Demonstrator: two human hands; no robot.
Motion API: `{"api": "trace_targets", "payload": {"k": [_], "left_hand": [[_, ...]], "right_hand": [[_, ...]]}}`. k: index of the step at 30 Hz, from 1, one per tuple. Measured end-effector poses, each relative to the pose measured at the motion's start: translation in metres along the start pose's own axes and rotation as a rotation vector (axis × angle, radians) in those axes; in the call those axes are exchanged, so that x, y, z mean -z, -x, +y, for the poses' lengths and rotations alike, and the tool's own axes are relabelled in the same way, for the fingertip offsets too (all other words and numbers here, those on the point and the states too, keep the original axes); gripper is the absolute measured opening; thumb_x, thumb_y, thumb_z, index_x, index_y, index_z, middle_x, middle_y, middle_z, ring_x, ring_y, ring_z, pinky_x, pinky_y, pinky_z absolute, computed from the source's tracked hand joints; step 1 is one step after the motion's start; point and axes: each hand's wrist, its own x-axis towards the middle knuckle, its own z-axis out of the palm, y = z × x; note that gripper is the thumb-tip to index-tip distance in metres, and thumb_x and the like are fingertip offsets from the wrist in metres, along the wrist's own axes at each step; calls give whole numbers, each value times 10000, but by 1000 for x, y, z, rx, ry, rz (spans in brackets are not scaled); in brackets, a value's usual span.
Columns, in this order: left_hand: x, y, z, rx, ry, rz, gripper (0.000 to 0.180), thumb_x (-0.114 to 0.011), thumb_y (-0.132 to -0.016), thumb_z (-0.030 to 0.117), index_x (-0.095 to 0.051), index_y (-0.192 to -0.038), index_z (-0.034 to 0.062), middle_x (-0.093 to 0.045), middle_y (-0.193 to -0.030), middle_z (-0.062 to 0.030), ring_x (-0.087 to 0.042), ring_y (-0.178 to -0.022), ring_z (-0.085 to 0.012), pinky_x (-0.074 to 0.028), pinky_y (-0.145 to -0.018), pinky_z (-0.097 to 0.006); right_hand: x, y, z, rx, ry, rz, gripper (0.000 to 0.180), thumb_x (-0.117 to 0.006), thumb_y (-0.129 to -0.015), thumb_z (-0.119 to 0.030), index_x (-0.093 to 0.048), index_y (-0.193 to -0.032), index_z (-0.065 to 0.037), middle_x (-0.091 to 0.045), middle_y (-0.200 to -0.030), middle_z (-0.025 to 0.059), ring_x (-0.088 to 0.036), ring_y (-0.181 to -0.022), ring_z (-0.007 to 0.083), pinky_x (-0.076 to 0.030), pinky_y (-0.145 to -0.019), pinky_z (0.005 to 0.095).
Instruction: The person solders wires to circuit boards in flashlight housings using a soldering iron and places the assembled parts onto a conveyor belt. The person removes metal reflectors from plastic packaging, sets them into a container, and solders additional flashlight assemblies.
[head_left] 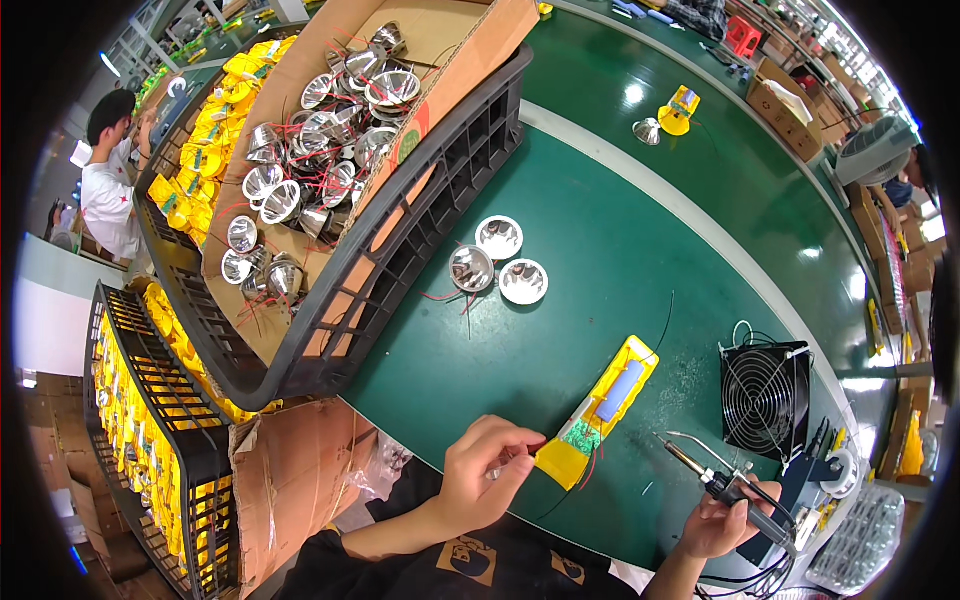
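Head view: the right hand point(715, 525) is grasping a soldering iron point(719, 484) near the front right corner of the green work surface point(600, 250), and the iron is pointing left and away from the front edge. The left hand point(487, 470) is hovering by the front edge, thumb and index finger pinching together just beside the near, wide end of a yellow housing point(562, 464); I cannot tell whether they are gripping something thin or only touching the housing. That housing is lying near the front edge, slanting away to the right, and is carrying a green circuit board point(581, 436) by its wide end and a blue cylinder point(621, 390) farther along. Closer to the left edge, three silvery reflectors point(523, 281) are sitting in a cluster. A black fan point(765, 398) is standing by the right edge. Along the left edge, a black crate point(275, 375) is holding a cardboard box point(490, 40) with many more reflectors point(393, 88) inside.
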Motion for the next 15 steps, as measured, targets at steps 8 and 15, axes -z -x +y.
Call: {"api": "trace_targets", "payload": {"k": [8, 15], "left_hand": [[-3, -19, 12, -143, -135, -182, 121, -646, -698, 25, -625, -817, 36, -545, -706, -45, -491, -574, -110, -402, -478, -237], [-16, -63, 12, -292, -334, -406, 129, -687, -692, 121, -643, -811, 104, -585, -722, -4, -524, -625, -169, -424, -552, -278]], "right_hand": [[-2, 18, -2, -86, 65, 101, 302, -575, -762, -212, -334, -796, -33, -383, -557, 27, -344, -380, 48, -340, -339, 158], [4, 19, -10, -20, 27, 149, 289, -562, -788, -200, -340, -810, -17, -397, -593, 38, -362, -403, 42, -332, -351, 142]]}}
